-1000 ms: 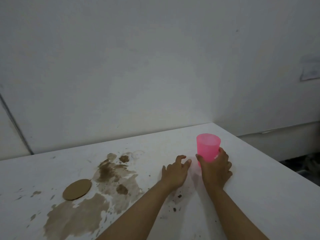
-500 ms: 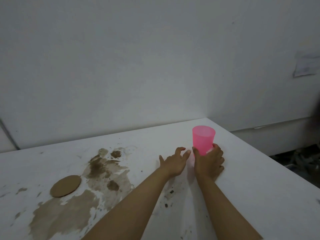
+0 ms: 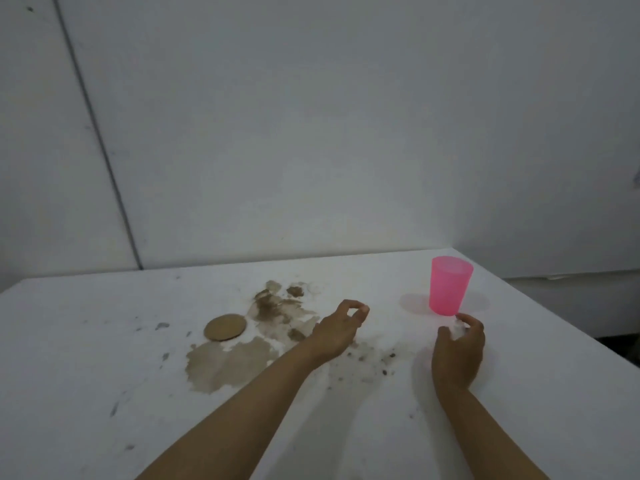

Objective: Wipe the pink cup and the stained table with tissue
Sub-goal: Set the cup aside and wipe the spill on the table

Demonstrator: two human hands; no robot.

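The pink cup (image 3: 449, 285) stands upright near the table's (image 3: 519, 358) far right corner, both hands loosely curled and empty — left hand (image 3: 337, 327) beside the brown stain (image 3: 239, 362), right hand (image 3: 459, 351) just short of the cup — so fetching tissue, unseen here, likely comes next.

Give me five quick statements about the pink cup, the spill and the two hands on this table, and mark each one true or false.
1. The pink cup stands upright on the table. True.
2. The right hand is gripping the cup. False: it is curled open just in front of the cup, apart from it.
3. A round brown disc lies at the left edge of the brown stain. True.
4. The left hand is pressing a tissue onto the stain. False: no tissue shows in that hand, and its fingers are loosely curled.
5. The cup sits in the middle of the stain. False: it is on clean table to the right.
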